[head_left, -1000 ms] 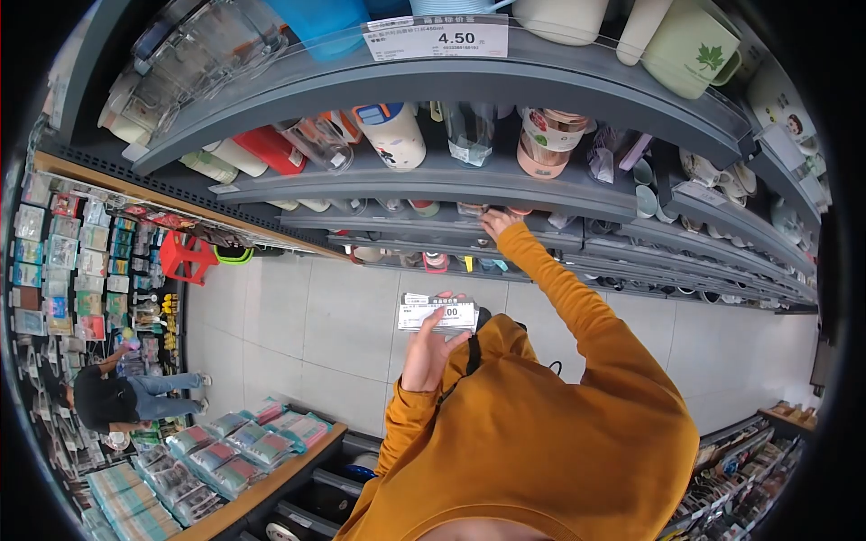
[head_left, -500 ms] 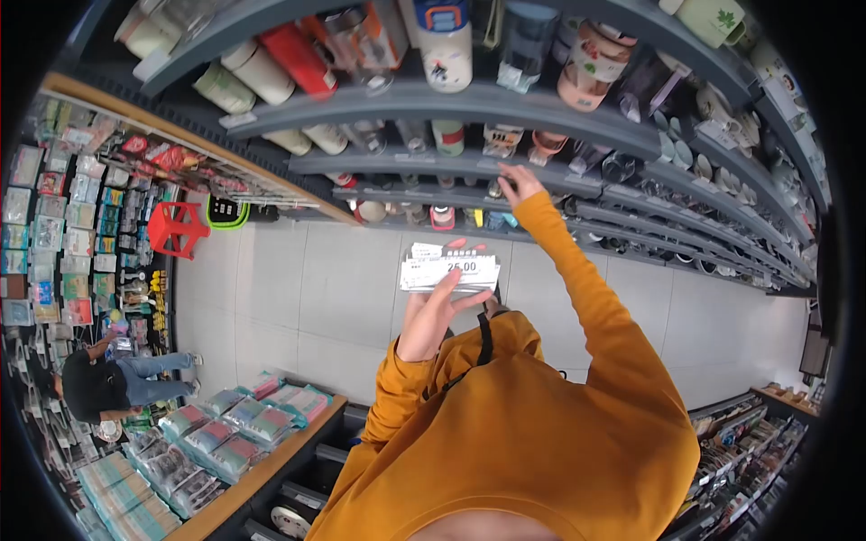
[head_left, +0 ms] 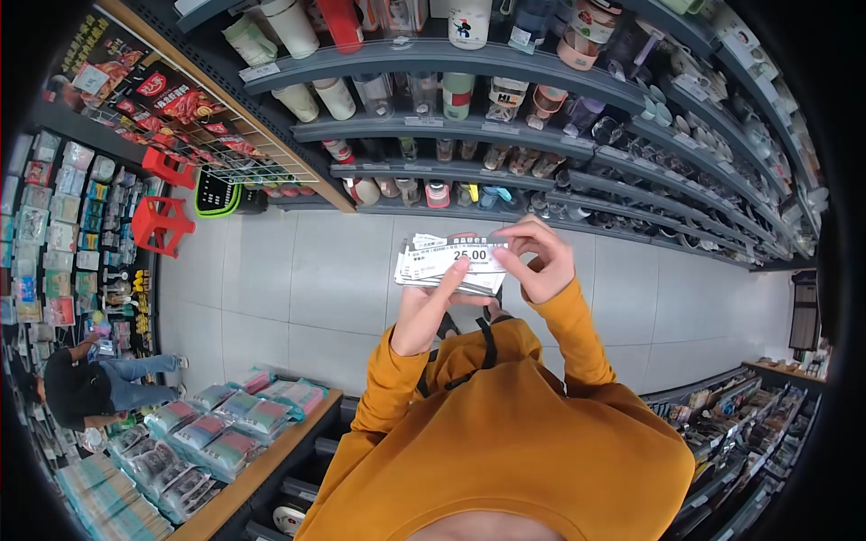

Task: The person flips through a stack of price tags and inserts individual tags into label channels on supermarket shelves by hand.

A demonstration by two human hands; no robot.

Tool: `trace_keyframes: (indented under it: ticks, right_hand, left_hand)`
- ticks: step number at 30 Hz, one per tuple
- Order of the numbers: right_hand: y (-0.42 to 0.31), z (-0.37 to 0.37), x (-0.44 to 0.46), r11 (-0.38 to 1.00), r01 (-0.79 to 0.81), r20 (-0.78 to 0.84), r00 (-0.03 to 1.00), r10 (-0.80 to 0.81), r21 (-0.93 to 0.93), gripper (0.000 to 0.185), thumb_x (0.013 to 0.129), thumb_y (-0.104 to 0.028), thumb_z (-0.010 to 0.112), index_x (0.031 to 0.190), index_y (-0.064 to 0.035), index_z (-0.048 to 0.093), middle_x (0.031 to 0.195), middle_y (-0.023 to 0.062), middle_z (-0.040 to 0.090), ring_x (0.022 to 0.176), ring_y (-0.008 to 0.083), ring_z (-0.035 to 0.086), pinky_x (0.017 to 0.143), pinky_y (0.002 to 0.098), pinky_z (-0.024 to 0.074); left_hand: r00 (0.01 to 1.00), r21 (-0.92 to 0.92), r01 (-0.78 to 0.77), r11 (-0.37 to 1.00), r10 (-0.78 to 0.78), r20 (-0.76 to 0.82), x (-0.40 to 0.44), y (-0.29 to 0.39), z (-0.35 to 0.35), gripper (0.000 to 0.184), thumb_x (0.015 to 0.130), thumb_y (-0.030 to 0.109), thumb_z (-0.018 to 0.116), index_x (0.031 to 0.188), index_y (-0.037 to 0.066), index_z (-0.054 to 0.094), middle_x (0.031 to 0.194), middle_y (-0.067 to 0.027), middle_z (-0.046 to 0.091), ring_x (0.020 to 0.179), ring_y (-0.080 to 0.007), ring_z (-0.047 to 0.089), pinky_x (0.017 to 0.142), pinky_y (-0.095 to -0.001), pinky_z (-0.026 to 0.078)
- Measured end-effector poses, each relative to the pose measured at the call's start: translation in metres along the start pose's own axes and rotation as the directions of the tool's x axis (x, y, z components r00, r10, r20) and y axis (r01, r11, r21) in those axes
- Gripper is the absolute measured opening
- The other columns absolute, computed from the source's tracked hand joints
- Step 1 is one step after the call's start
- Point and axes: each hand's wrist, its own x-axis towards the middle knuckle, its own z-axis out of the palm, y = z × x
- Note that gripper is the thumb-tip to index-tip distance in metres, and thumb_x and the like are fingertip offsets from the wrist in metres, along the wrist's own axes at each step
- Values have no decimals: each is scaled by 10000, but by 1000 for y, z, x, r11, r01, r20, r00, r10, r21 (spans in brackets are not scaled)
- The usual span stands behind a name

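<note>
A stack of white price tags [head_left: 437,268] is in my left hand [head_left: 424,311], thumb lying across the front and the other fingers behind. The top tag reads 25.00. My right hand [head_left: 546,266] is at the stack's right end, thumb and forefinger curled together at the top tag's upper right corner. The stack is held over the floor in front of my body, and its lower tags are slightly fanned out. How many tags my right fingers pinch is hidden.
Ahead, curved shelves [head_left: 379,63] hold cups, bottles and glasses. Red stools [head_left: 162,225] and a green-rimmed black basket [head_left: 216,194] stand at the left. A person in a black top [head_left: 77,388] is lower left, beside a display of packaged goods [head_left: 216,424]. More shelving [head_left: 740,442] is behind right.
My right hand has come back from the shelf to the right end of the price tags. My left hand still holds the stack. The view has shifted slightly.
</note>
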Motion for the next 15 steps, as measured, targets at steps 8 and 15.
trace_keyframes:
  ticks: [8, 15]
  right_hand:
    - [-16, -25, -40, 1000, 5, -163, 987, -4, 3, 102, 809, -9, 715, 864, 21, 635, 781, 24, 560, 633, 63, 522, 592, 199, 422]
    - [-19, -96, -87, 999, -6, -247, 969, 18, 49, 98, 831, -29, 702, 886, 16, 634, 768, 18, 592, 656, 61, 549, 612, 201, 443]
  left_hand:
    - [998, 24, 35, 999, -36, 56, -20, -27, 29, 331, 970, 106, 525, 1273, -24, 492, 1164, -124, 603, 981, -215, 641, 749, -357, 605]
    - [998, 29, 30, 999, -32, 61, -31, -64, 88, 305, 972, 109, 524, 1248, -19, 503, 1166, -127, 602, 1006, -232, 638, 790, -384, 604]
